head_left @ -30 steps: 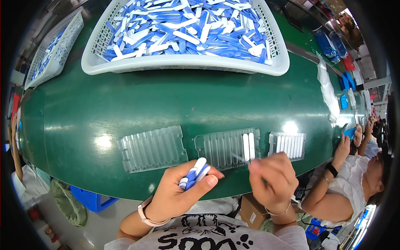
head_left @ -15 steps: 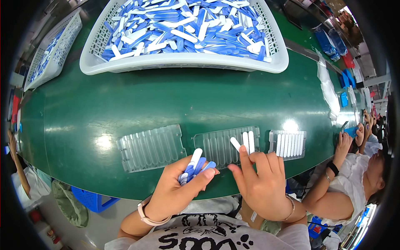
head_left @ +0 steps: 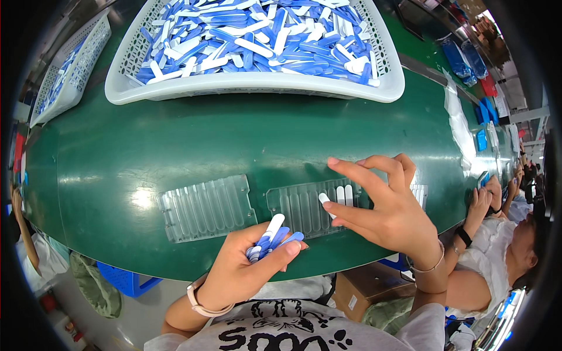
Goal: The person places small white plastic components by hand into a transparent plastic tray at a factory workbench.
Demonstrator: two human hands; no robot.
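My left hand [head_left: 246,263] is closed round a bunch of small nail files [head_left: 270,238], flat strips with rounded ends, some white and some blue. My right hand [head_left: 389,210] is spread over the right part of the middle clear plastic tray [head_left: 287,205]. Its thumb tip is beside a tilted white nail file [head_left: 325,203]; whether they touch I cannot tell. Two more white nail files [head_left: 344,194] stand side by side in that tray's slots, their lower ends hidden by my hand. A right-hand tray [head_left: 420,193] is mostly covered by my fingers.
A left clear tray [head_left: 205,207] has bare slots. Behind the trays stands a large white basket [head_left: 252,88] heaped with blue and white files. A second basket [head_left: 73,88] is at far left. At right, a co-worker's hands [head_left: 483,199] work along the green table [head_left: 175,140].
My right hand has lifted and shifted right, fingers spreading away from the white files and now covering most of the right tray. The left hand still holds its bunch. The view has shifted slightly.
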